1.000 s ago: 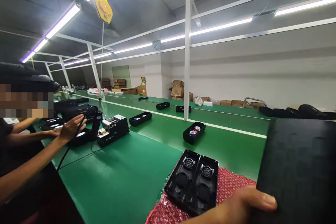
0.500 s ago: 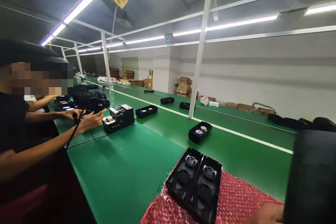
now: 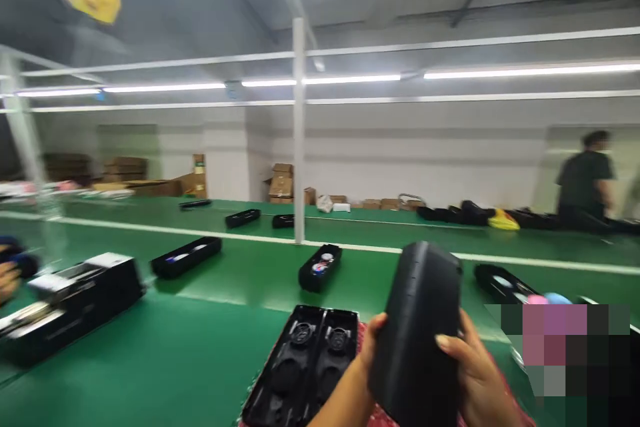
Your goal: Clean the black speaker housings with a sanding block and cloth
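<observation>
Held up in front of me is a long black plastic casing (image 3: 419, 333), tilted slightly, its smooth closed side facing me. My left hand (image 3: 367, 360) grips its left edge, and my right hand (image 3: 473, 367) wraps the right edge with the thumb lying on the face. Just left of my hands lie two open black shells (image 3: 300, 367), side by side, with round grilles and round openings in them. Red bubble wrap (image 3: 361, 333) shows beneath them and behind my hands.
Open black casings (image 3: 320, 268) with parts inside stand along the green bench (image 3: 240, 260), another (image 3: 186, 257) further left. A black and white machine (image 3: 95, 300) sits at left. A white post (image 3: 299, 133) rises mid-bench. A person (image 3: 584, 180) is at the far right.
My view has swung right, so the co-worker at left is mostly out of frame. The black casing now appears near the middle, with both my hands visible on it.
</observation>
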The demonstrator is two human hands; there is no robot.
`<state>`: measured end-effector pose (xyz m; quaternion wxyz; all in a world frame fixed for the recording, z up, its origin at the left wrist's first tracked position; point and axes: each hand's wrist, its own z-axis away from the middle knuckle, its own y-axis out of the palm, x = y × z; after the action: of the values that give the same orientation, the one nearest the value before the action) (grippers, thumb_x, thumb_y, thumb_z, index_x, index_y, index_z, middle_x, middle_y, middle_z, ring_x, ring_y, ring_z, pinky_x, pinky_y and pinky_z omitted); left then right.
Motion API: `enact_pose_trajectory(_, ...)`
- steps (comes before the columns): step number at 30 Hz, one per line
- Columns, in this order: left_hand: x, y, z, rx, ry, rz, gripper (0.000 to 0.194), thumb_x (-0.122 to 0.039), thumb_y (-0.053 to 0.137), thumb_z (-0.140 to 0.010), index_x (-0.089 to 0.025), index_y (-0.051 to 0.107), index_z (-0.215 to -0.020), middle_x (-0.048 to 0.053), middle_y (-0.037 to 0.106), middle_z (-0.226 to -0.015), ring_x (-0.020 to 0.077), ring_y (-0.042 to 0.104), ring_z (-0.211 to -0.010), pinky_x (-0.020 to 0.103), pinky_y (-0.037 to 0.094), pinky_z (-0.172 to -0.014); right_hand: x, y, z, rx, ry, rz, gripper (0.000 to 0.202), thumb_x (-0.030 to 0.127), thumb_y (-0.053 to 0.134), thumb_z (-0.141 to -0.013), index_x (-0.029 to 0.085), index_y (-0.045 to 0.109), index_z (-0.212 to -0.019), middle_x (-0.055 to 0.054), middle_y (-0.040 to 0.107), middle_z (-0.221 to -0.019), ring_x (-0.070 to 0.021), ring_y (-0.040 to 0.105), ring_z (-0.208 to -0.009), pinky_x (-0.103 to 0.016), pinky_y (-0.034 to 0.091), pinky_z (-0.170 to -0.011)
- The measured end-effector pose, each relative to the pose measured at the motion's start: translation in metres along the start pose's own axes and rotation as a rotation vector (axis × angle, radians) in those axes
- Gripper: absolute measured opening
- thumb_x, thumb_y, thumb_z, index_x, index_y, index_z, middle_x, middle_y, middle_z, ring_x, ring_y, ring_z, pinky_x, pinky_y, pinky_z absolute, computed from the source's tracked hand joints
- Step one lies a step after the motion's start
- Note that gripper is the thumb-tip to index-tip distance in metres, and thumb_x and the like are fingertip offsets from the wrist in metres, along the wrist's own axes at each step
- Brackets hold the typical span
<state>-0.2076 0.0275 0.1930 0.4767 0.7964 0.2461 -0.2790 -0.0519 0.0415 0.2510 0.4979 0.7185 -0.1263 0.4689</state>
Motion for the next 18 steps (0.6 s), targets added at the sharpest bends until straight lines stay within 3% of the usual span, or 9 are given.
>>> enact_pose_trajectory(2, 0.000, -0.007, 0.002, 0.042, -0.045, 0.056, 0.069, -0.068, 0.063, -0.081, -0.012, 0.064, -0.122, 0.009, 0.072, -0.111, 0.0211, 0.067, -0.105, 0.042, 0.043, -0.109, 0.001, 0.006, -0.003, -0.008, -0.020, -0.064, 0.112, 0.027, 0.087, -0.053, 0.027, 0.028, -0.148, -0.006, 0.069, -0.104, -0.0291, 0.069, -0.085, -0.038, 0.059, -0.072)
enact_pose_trajectory(5, -0.005, -0.008, 0.006, 0.098, -0.106, 0.135, 0.061, -0.062, 0.057, -0.089, -0.013, 0.062, -0.126, 0.010, 0.070, -0.120, 0.0207, 0.066, -0.110, 0.042, 0.043, -0.111, 0.003, 0.014, -0.010, -0.020, -0.024, -0.133, 0.105, 0.022, 0.081, -0.049, 0.022, 0.033, -0.142, -0.006, 0.069, -0.098, -0.0273, 0.068, -0.082, -0.035, 0.057, -0.071)
enact_pose_trajectory(13, -0.021, 0.012, 0.005, 0.212, -0.165, 0.218, 0.054, -0.049, 0.043, -0.098, -0.010, 0.060, -0.131, 0.008, 0.063, -0.131, 0.0197, 0.060, -0.123, 0.025, 0.041, -0.113, 0.009, 0.015, -0.013, 0.023, -0.051, -0.212, 0.089, 0.016, 0.076, -0.047, 0.022, 0.041, -0.129, -0.001, 0.066, -0.090, -0.0198, 0.062, -0.078, -0.030, 0.054, -0.071)
enact_pose_trajectory(18, -0.022, 0.015, 0.012, 0.186, -0.144, 0.184, 0.055, -0.049, 0.043, -0.098, -0.010, 0.056, -0.135, 0.011, 0.059, -0.136, 0.0234, 0.058, -0.126, 0.032, 0.041, -0.114, 0.013, 0.016, -0.007, 0.066, -0.039, -0.236, 0.096, 0.016, 0.078, -0.046, 0.024, 0.036, -0.132, -0.002, 0.065, -0.099, -0.0213, 0.063, -0.086, -0.032, 0.053, -0.076)
